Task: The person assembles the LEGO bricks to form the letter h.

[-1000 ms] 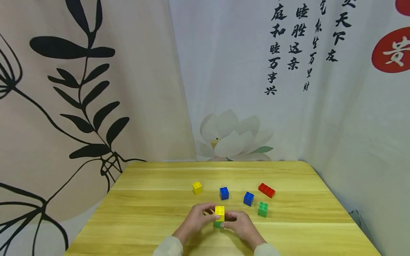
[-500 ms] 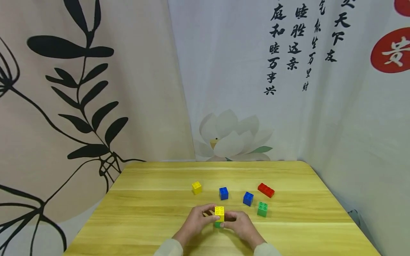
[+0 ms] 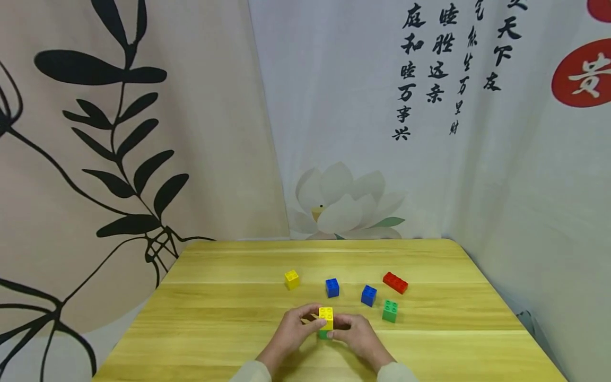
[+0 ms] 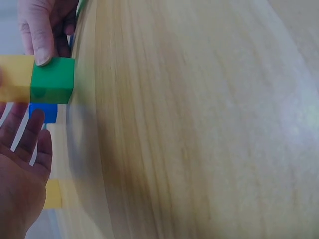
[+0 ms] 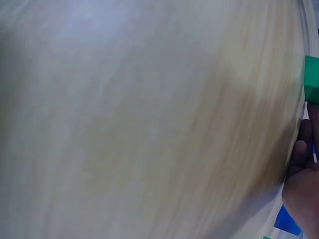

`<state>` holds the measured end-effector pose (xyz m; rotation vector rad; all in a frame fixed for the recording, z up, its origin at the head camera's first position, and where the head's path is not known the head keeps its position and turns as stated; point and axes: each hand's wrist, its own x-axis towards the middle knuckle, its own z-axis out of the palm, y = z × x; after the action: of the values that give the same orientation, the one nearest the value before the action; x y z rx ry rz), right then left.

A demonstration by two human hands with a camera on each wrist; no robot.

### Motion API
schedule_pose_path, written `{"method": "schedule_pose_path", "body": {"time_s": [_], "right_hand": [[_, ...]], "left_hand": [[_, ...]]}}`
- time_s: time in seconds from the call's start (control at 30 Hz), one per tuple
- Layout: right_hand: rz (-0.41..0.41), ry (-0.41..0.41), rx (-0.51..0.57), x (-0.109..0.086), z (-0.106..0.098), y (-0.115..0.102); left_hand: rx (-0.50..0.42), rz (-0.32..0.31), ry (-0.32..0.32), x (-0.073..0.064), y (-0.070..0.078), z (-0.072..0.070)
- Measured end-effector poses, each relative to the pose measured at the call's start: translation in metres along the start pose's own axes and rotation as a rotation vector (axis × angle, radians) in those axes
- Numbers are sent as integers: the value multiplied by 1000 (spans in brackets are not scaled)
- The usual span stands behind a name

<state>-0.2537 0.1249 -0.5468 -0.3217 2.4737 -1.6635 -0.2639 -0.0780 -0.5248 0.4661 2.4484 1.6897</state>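
Observation:
Near the front of the table, a yellow toy brick (image 3: 326,314) sits on top of a green toy brick (image 3: 323,335), and both hands hold this stack. My left hand (image 3: 295,329) pinches the yellow brick, its thumb across the near face. From the other side my right hand (image 3: 355,335) grips the stack, thumb at the green brick. The left wrist view shows the right thumb pressing the green brick (image 4: 52,79) beside the yellow one (image 4: 15,77). Only part of the green brick (image 5: 312,78) enters the right wrist view.
Beyond the hands lie a yellow brick (image 3: 291,279), two blue bricks, one left (image 3: 332,287) and one right (image 3: 368,295), a longer red brick (image 3: 395,282) and a green brick (image 3: 390,311). They rest on a wooden table (image 3: 215,307), with a printed curtain (image 3: 224,132) behind.

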Motion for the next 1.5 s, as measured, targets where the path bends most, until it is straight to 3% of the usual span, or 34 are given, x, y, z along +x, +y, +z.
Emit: {"method": "schedule_pose_path", "body": {"time_s": [0.37,0.6,0.93,1.2,1.5], "right_hand": [[-14,20,-9,-1,-1,1],[-18,28,-19,-2,0,-3],[36,16,-43,-2,0,-6],[63,18,-44,-2,0,-5],[35,23,-36,-4,-4,-12]], "left_hand": [[5,12,-4,5,-4,3],[30,9,-30,5,-1,-2],[67,6,-55,6,2,-7],[72,-10,-17,4,0,-12],[98,13,-5,2,-1,-24]]}}
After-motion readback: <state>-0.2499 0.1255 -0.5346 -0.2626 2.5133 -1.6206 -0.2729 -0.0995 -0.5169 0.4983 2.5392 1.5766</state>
